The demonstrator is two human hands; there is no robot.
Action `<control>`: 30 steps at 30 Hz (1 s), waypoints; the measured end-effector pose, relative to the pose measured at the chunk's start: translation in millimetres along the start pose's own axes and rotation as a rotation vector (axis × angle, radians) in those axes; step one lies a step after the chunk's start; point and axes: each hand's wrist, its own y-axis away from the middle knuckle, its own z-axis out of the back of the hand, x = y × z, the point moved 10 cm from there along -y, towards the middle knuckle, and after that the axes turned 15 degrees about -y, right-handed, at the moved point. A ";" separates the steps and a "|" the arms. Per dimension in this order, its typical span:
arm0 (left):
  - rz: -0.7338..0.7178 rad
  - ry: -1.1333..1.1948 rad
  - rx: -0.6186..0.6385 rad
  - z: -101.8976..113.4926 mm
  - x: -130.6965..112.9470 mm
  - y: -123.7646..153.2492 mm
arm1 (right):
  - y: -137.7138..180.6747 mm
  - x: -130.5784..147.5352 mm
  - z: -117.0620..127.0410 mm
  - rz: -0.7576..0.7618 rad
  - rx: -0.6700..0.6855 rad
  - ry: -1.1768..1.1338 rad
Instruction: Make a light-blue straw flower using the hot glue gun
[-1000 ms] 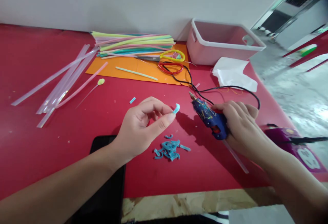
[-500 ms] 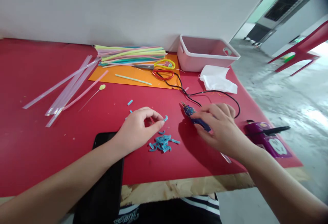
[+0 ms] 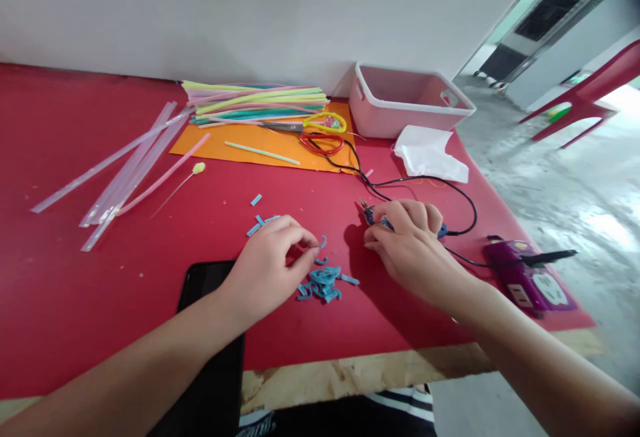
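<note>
My left hand [image 3: 273,267] pinches a small curved blue straw piece [image 3: 323,242] between thumb and forefinger, just above a little heap of blue straw bits [image 3: 324,284] on the red table [image 3: 100,277]. My right hand [image 3: 407,247] lies over the blue glue gun [image 3: 376,218], which rests flat on the table with its nozzle pointing left; the fingers curl over its body. Its black cord [image 3: 430,180] loops away to the right.
Clear glue sticks [image 3: 125,167] lie at the left. A bundle of coloured straws [image 3: 255,100], scissors [image 3: 320,124] and orange paper [image 3: 240,144] sit at the back, beside a white tub [image 3: 407,100] and tissue [image 3: 430,154]. A purple power strip [image 3: 530,280] is right, a black phone [image 3: 210,357] near me.
My right hand lowered the glue gun from a raised grip onto the table. My left hand brought the blue piece down toward the heap. The camera view pulled back.
</note>
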 end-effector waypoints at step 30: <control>0.042 0.034 -0.092 14.5 10.2 4.2 | -104.4 -29.3 107.9 0.030 -0.362 -0.033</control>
